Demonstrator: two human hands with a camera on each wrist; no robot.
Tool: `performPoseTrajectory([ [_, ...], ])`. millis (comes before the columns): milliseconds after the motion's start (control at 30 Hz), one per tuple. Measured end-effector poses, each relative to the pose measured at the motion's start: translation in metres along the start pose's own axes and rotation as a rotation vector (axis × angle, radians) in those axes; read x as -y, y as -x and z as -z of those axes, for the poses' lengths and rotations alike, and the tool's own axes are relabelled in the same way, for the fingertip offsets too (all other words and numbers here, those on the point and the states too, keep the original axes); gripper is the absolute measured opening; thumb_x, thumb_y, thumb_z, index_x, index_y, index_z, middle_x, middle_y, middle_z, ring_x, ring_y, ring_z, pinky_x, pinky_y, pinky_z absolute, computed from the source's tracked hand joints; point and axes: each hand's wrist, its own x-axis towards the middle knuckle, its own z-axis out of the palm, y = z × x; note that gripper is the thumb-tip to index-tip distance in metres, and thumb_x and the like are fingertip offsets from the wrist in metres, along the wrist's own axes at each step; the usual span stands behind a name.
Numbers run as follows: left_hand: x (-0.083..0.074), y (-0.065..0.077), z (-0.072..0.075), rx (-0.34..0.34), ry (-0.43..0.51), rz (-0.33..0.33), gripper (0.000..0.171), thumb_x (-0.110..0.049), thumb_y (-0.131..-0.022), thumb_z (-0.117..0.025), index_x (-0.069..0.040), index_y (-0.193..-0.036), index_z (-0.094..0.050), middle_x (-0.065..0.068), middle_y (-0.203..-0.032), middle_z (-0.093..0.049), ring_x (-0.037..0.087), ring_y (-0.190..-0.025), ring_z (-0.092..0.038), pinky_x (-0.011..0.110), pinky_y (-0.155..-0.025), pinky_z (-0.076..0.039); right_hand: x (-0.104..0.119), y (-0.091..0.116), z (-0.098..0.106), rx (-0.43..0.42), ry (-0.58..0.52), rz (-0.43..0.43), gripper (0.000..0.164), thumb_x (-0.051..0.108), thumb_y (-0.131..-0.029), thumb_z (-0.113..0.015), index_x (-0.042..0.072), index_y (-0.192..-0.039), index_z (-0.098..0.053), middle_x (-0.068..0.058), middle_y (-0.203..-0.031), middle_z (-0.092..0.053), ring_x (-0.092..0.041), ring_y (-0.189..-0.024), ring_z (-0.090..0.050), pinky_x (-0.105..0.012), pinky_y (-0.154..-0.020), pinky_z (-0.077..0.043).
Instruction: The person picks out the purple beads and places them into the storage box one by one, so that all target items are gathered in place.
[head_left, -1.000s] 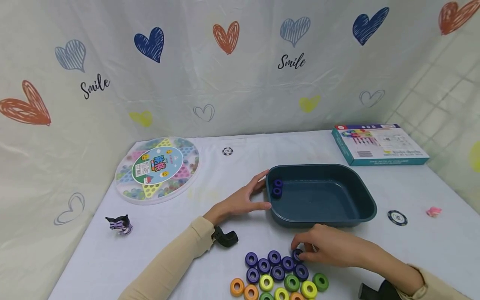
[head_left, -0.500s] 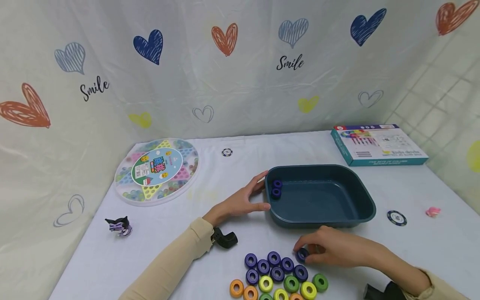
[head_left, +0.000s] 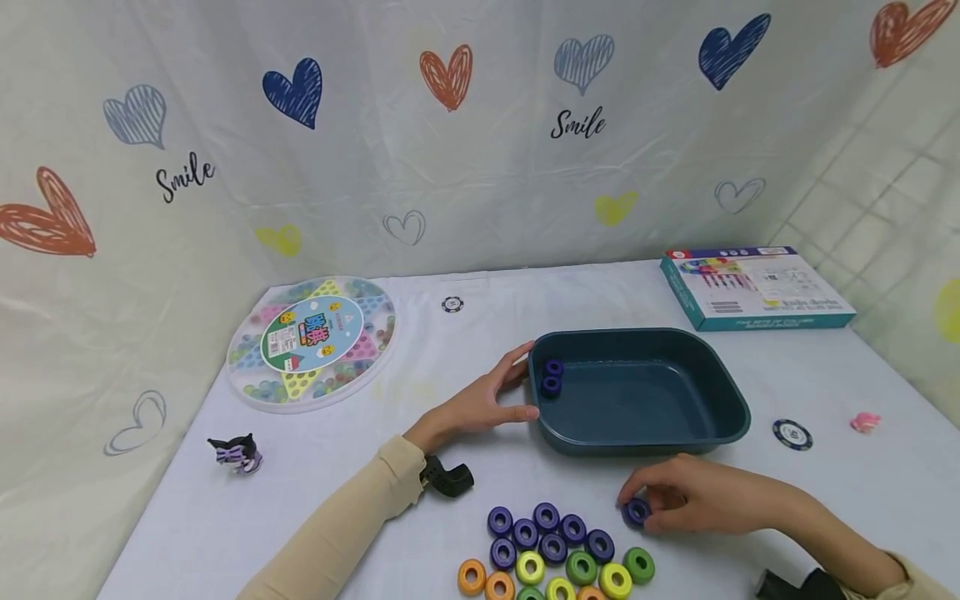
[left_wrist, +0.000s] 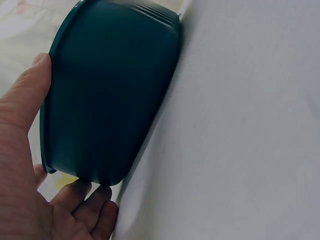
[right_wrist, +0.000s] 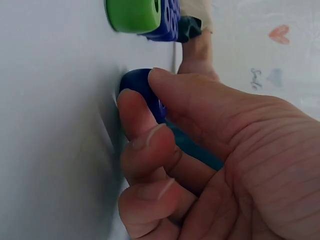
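Note:
In the head view my right hand (head_left: 705, 500) pinches a purple ring-shaped bead (head_left: 637, 512) between thumb and fingers, close over the cloth. The right wrist view shows the thumb and index finger on the bead (right_wrist: 140, 87), the other fingers curled below. My left hand (head_left: 476, 406) holds the left end of a dark teal plastic basin (head_left: 645, 437), thumb at the near corner and fingers at the far one. Two purple beads (head_left: 552, 377) lie inside against its left wall. In front, several more purple beads (head_left: 546, 517) sit grouped on the table.
Green beads (head_left: 639, 565), yellow beads (head_left: 616, 581) and orange beads (head_left: 472, 577) lie along the near edge. A boxed game (head_left: 757, 292) stands at back right, a round marble board (head_left: 313, 342) at back left. A poker chip (head_left: 792, 434), pink trinket (head_left: 866, 422) and cat-like figurine (head_left: 236, 453) lie about.
My right hand has drawn the pinched purple bead to the right, away from the purple group. The left hand stays at the basin's end.

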Motion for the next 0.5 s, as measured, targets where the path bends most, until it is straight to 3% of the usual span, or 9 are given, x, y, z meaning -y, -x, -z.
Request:
performPoseTrajectory([
  [300, -0.0003, -0.0001, -0.0001, -0.003, 0.008, -0.002, 0.087, -0.033, -0.084, -0.063, -0.014, -0.146, -0.004, 0.015, -0.145, -0.023, 0.02, -0.131, -0.026, 0.045, -0.106, -0.02, -0.0095, 0.0075, 0.0015, 0.03, -0.124, -0.019, 0.026, 0.018, -0.087, -0.06, 0.016, -0.113, -0.058, 0.007, -0.078, -0.057, -0.001, -0.062, -0.05, -0.016, -0.049, -0.041],
  [500, 0.0002, -0.0004, -0.0005, -0.005, 0.01, 0.001, 0.087, -0.032, -0.084, -0.064, -0.014, -0.146, -0.005, 0.016, -0.145, -0.024, 0.02, -0.131, -0.026, 0.045, -0.106, -0.02, -0.0107, 0.0099, 0.0015, 0.039, -0.132, -0.023, 0.028, 0.016, -0.086, -0.061, 0.015, -0.113, -0.058, 0.007, -0.079, -0.057, -0.002, -0.063, -0.05, -0.017, -0.05, -0.041],
])
